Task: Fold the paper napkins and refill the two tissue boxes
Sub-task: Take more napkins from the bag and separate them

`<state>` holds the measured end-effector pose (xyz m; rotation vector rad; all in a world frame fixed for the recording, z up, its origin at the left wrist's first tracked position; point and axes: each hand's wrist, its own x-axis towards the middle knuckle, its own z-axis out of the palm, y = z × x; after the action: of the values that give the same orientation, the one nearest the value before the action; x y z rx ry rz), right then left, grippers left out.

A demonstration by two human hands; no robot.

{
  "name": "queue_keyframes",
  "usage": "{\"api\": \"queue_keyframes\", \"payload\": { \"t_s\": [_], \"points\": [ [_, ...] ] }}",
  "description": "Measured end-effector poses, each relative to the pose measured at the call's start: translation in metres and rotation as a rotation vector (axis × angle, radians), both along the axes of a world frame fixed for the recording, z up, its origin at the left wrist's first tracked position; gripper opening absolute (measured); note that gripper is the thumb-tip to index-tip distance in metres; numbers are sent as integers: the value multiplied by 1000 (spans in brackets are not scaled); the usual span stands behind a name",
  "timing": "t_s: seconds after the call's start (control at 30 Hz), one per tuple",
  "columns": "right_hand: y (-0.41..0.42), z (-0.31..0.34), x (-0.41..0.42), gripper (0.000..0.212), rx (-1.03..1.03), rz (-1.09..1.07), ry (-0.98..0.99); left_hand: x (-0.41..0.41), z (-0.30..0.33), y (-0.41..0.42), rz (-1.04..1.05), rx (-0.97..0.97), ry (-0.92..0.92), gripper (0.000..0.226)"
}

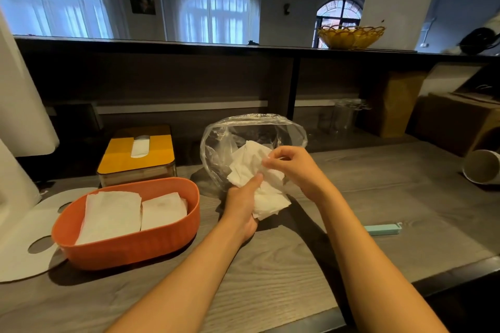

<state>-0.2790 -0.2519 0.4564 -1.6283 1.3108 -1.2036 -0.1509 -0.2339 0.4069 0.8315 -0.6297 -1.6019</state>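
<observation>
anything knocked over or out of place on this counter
One thing: the white cup at the far right lies tipped on its side on the counter, mouth facing the camera. No spill shows. The orange box sits open, its white lid flat beside it.

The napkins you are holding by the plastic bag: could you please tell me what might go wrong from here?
1. The left hand grips a loose bunch of napkins while the right hand pinches one; pulling might tear it or drag others out.
2. The clear plastic bag stands unsupported and might tip over.
3. The orange box already holds two stacks, so more may crumple.
</observation>
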Motion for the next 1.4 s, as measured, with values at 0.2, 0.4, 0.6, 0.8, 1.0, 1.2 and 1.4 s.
{"api": "queue_keyframes", "payload": {
  "t_s": [0.2, 0.4, 0.6, 0.8, 1.0, 1.2, 1.4],
  "points": [
    [0, 7, -8, 3, -174, -260, -231, 5, 4, 1, -36, 39, 116, 10],
    [16, 26, -18, 17, -213, 32, -567, 8, 8, 8, -140, 22, 152, 23],
    [24, 29, -12, 8, -173, 229, -284, 11, 6, 8, -208, 24, 161, 49],
    [-1, -1, 6, 17, -170, -101, -126, 7, 8, 11, -262, -42, 190, 54],
    [-5, -10, 18, 9, -219, -285, -240, 3, 7, 12, -230, -47, 31, 31],
    [-5, -13, 19, 12, -172, -335, -329, -1, 0, 6, -119, -58, -28, 26],
    [0, -1, 16, 16, 43, -212, -354, 1, 3, 9, -106, -161, 28, 36]
  ]
}}
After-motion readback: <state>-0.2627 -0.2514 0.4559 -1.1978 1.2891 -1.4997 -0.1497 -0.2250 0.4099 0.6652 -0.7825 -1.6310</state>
